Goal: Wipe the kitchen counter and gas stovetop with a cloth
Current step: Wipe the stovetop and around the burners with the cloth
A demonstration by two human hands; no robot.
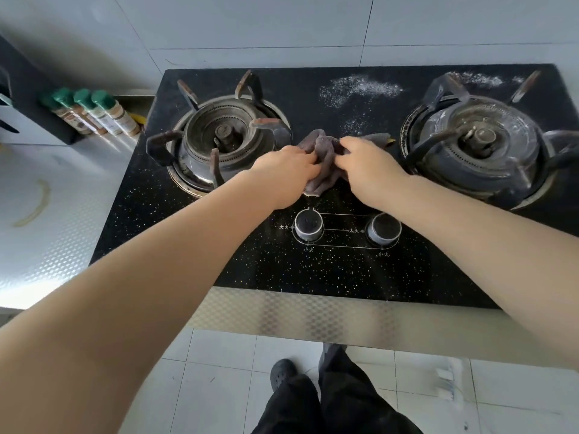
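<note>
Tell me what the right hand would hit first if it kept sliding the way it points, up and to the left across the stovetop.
The right hand already grips the grey cloth, so cloth comes first. Beyond it, probably the left burner's pot support, though depth is unclear.

This is a home kitchen. A black speckled glass two-burner gas stovetop (313, 270) is set into a silver embossed-foil-covered surface (47, 245), with rusty iron pan supports around the left burner (224, 136) and right burner (479, 142) and two round control knobs (308, 228) at the front. Four green-capped spice bottles (94, 112) stand against the pale tiled wall (282, 23).
</note>
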